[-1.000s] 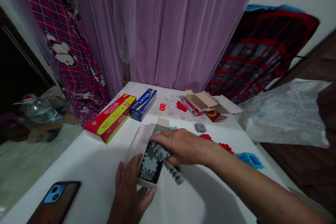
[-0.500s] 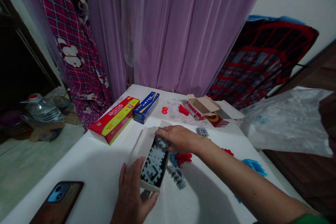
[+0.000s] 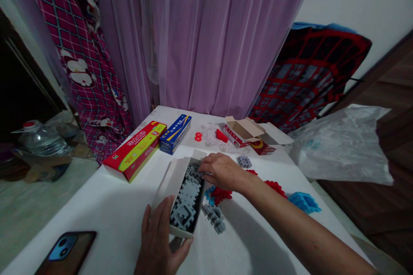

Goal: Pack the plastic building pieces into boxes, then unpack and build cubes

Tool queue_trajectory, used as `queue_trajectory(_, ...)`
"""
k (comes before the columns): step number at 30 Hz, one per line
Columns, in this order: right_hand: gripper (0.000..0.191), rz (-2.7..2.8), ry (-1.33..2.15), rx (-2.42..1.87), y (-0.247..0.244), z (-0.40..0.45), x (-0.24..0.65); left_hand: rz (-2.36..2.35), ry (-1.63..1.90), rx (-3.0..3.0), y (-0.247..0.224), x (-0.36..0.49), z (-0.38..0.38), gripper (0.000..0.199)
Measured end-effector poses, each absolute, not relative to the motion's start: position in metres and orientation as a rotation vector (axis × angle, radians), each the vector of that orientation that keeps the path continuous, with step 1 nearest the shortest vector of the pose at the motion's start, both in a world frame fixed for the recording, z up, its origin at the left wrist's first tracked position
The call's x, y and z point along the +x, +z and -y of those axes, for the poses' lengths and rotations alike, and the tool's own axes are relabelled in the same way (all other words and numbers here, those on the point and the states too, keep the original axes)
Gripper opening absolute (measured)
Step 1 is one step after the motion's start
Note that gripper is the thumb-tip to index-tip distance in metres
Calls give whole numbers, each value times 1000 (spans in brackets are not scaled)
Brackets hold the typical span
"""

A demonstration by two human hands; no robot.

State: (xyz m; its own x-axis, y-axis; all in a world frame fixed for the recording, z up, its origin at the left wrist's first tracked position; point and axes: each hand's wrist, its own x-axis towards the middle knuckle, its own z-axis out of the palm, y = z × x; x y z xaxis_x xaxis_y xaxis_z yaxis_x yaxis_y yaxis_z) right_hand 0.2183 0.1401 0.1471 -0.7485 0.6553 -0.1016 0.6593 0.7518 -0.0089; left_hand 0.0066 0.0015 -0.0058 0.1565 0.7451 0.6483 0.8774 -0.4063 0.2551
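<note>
An open white cardboard box (image 3: 182,233), filled with grey interlocking plastic building pieces (image 3: 187,195), rests on the white table. My left hand (image 3: 161,232) grips its near end, fingers along the left side and thumb at the near corner. At the far right rim is my right hand (image 3: 222,172), its fingers curled together at the grey pieces; whatever is between the fingertips is hidden. Just right of the box lie joined grey pieces (image 3: 214,219), red pieces (image 3: 222,195) and blue pieces (image 3: 210,195). A grey gear-shaped piece (image 3: 244,162) sits beyond my right wrist.
A red and yellow box (image 3: 135,150) and a blue box (image 3: 175,134) lie at the back left. Small open cartons (image 3: 240,133) stand at the back right. A phone (image 3: 66,251) is at the near left. Blue pieces (image 3: 305,203) lie by the right edge, near a plastic bag (image 3: 342,146).
My right hand has shifted from over the pieces at the box's far end to its right rim. More grey pieces show there. My left hand still grips the box.
</note>
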Motion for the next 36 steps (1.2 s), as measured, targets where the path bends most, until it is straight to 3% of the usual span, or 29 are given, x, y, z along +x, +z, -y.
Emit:
queue_trajectory(8,19,-2739,7,1076,150,-131,188,1583,-1072,-2243,2,9,0,80)
queue_trajectory(13,17,-2840,-238,891,154,-108,181,1618,-1079,-2259,3,10,1,79)
queue_trajectory(24,17,-2853,-239,735,140,-101,167,1554,-1055,-2247,-9,3,-5,83)
queue_trajectory(29,20,-2861,-235,1078,159,-123,214,1514,-1050,-2233,-12,1,-9,84)
queue_trajectory(33,26,-2498,7,1580,162,-171,290,1490,-1048,-2220,-11,1,-10,84)
queue_trajectory(36,43,-2284,44,1641,143,-201,340,1498,-1032,-2223,-16,-1,-12,85)
